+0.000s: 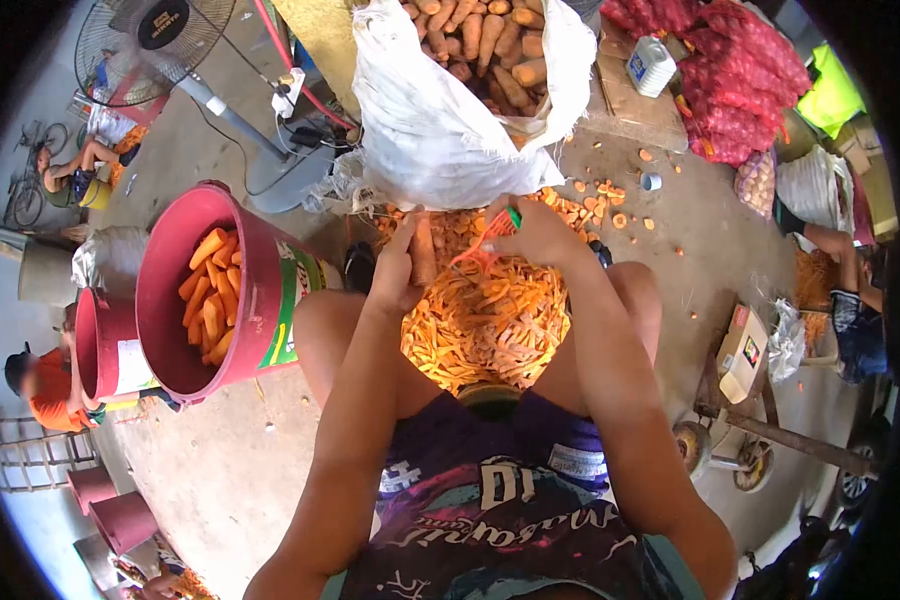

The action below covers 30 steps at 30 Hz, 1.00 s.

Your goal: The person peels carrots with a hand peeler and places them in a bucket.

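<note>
My left hand (396, 268) is closed around an upright carrot (423, 250), its thumb along the side. In my right hand (540, 238) is a vegetable peeler (483, 242) with an orange-red head and a green end, its head a little right of the carrot. Both hands are above a heap of carrot peelings (485, 335) between my knees. Just beyond them stands a white sack (420, 125) full of unpeeled carrots (488, 40). To my left, a large pink bucket (255, 245) holds peeled carrots (210, 300).
Carrot slices (595, 207) and a small cup (651, 182) lie on the floor. A standing fan (210, 100) is at far left, red mesh sacks (735, 80) at far right. A wheeled cart (735, 420) stands right; other people sit at both sides.
</note>
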Motion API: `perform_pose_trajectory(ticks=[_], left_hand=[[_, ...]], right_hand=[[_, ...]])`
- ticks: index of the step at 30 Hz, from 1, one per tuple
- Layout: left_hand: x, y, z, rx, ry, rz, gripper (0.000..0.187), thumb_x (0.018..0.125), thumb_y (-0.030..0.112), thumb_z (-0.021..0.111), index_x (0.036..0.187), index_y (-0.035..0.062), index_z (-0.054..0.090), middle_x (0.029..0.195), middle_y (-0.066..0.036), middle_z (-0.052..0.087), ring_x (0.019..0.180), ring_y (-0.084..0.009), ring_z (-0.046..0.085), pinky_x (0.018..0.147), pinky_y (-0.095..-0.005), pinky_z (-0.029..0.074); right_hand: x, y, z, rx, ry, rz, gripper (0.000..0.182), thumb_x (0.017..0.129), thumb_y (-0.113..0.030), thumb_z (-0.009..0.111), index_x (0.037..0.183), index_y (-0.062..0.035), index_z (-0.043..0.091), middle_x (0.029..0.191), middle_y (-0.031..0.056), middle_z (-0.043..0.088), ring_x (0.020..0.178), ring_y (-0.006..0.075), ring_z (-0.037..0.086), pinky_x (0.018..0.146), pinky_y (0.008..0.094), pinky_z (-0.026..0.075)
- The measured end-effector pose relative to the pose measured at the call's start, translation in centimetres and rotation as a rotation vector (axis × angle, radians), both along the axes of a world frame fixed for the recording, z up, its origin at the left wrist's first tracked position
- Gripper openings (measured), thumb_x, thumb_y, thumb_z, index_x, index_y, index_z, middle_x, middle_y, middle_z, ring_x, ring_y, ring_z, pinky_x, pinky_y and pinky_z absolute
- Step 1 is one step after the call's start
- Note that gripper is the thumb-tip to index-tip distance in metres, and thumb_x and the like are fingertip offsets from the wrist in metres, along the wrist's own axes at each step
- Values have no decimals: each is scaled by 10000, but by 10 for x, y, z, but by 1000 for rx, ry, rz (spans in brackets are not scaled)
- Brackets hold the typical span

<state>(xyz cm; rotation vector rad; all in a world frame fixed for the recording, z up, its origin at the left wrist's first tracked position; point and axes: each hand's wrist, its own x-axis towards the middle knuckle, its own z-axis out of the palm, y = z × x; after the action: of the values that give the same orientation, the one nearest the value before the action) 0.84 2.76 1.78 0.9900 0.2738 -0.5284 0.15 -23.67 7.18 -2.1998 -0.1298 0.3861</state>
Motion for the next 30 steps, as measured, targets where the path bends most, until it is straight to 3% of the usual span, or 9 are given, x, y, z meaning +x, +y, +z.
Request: perform_pose_trajectory(ticks=[2, 4, 9, 11, 15, 20, 25, 28, 30], left_hand=[[0, -10, -6, 14, 0, 81, 474, 1153, 400, 455, 1563, 162, 475, 1157, -32, 666, 902, -135, 645, 775, -350, 569], [-1, -19, -5, -29, 68, 65, 458, 1147, 391, 476, 1532, 146, 509, 1195, -32, 671, 969, -156, 667, 804, -348, 573], [-7, -34, 9, 69, 54, -7, 436, 1150, 374, 466, 1491, 113, 543, 1275, -48, 678, 1097, -182, 699, 829, -356, 586], [-8, -37, 5, -76, 96, -48, 428, 1153, 380, 454, 1470, 109, 552, 1201, -39, 696, 1024, -170, 703, 812, -355, 587], [-9, -35, 6, -30, 142, -145, 448, 1157, 427, 430, 1442, 105, 556, 1147, -54, 685, 953, -157, 677, 782, -347, 580], [-23, -24, 20, 17, 142, -218, 406, 1150, 432, 459, 1324, 101, 620, 1087, -42, 667, 868, -162, 661, 750, -327, 571], [-9, -11, -3, 66, 189, -33, 396, 1148, 435, 463, 1329, 116, 613, 1063, -43, 678, 826, -158, 662, 728, -324, 573], [-9, -21, -5, 56, 208, -4, 408, 1149, 455, 441, 1296, 114, 610, 1021, -65, 686, 743, -179, 659, 667, -352, 574], [-12, -29, 1, 41, 230, -23, 422, 1146, 469, 439, 1255, 100, 613, 1006, -63, 678, 710, -179, 653, 627, -353, 561]], right_hand=[[-1, 1, 5, 93, 29, -19, 528, 777, -334, 911, 1187, -86, 689, 1043, 142, 744, 980, 292, 710, 905, 408, 542], [-2, 9, 9, 48, 58, -35, 554, 765, -339, 941, 1205, -121, 685, 1137, 88, 731, 1067, 245, 693, 960, 379, 534], [1, 17, -20, 147, -70, 2, 630, 742, -326, 951, 1247, -80, 665, 1155, 131, 741, 1070, 286, 696, 973, 384, 524], [3, 16, -20, 177, -18, 20, 651, 752, -324, 947, 1275, -71, 653, 1187, 128, 736, 1086, 286, 693, 992, 389, 519], [9, 7, -39, 233, -98, 5, 571, 775, -294, 940, 1232, -83, 668, 1188, 114, 742, 1133, 259, 688, 1009, 372, 517], [33, -25, -45, 12, -98, -390, 505, 816, -276, 920, 1197, -93, 644, 1107, 117, 742, 1055, 262, 695, 960, 381, 531], [14, 5, -40, 114, -33, -166, 528, 819, -333, 916, 1220, -133, 638, 1147, 136, 747, 1074, 281, 706, 958, 413, 539], [-8, 30, -39, 119, -148, 27, 655, 787, -346, 935, 1294, -69, 628, 1205, 127, 745, 1141, 272, 697, 1029, 385, 518], [-6, 28, -43, 136, -90, -5, 690, 794, -341, 929, 1338, -55, 617, 1217, 118, 743, 1148, 269, 696, 1047, 373, 510]])
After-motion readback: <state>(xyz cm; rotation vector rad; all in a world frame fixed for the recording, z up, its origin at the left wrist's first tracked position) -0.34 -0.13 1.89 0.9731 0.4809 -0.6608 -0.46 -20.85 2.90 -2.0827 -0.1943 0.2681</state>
